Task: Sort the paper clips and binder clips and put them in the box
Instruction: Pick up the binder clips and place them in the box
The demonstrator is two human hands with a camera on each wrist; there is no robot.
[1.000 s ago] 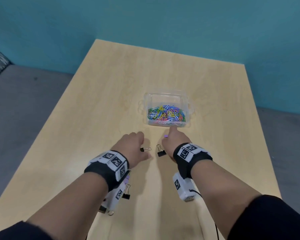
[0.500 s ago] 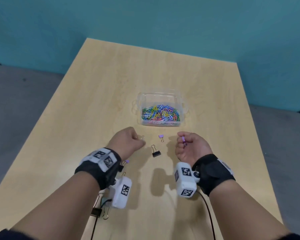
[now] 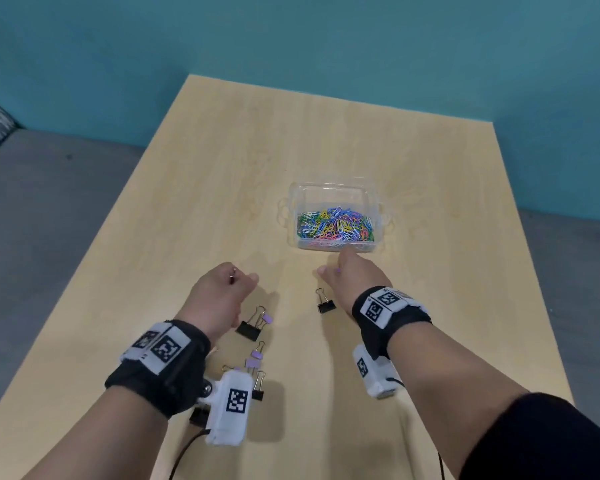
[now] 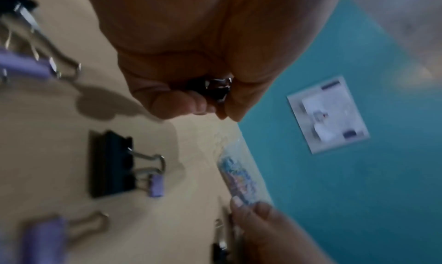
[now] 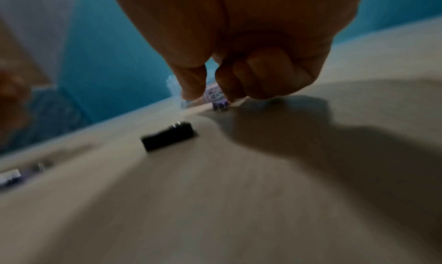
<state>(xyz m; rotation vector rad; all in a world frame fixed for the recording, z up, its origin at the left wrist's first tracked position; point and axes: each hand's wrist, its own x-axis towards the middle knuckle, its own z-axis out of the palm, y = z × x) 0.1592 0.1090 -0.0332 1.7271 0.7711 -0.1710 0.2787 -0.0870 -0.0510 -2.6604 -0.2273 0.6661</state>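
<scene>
Reaching over the wooden worktop (image 3: pixel 201 174), both hands work just short of a clear plastic box (image 3: pixel 336 192) that holds a heap of coloured paper clips (image 3: pixel 336 226). The left hand (image 3: pixel 219 296) is curled into a loose fist; the left wrist view shows its fingers (image 4: pixel 177 102) closed round a small black binder clip (image 4: pixel 216 89), whose metal wire shows between the knuckles in the head view. The right hand (image 3: pixel 355 275) lies near the box's front wall, forefinger stretched forward and thumb out to the side; in the right wrist view its thumb and fingertips (image 5: pixel 191 86) pinch a small purple binder clip (image 5: pixel 216 96) down at the worktop surface.

On the worktop between the hands, a black binder clip (image 3: pixel 325 303) lies just beside the right wrist. A larger black binder clip (image 3: pixel 249 328) with a purple one (image 3: pixel 266 319) touching its handles lies close under the left hand. Further purple clips (image 3: pixel 255 356) and another black clip (image 3: pixel 258 389) cluster nearer the viewer, partly hidden by the left wrist camera (image 3: pixel 231 412). Marker-printed wristbands (image 3: pixel 383 304) wrap both wrists. A teal wall (image 3: pixel 291 46) rises behind the worktop.
</scene>
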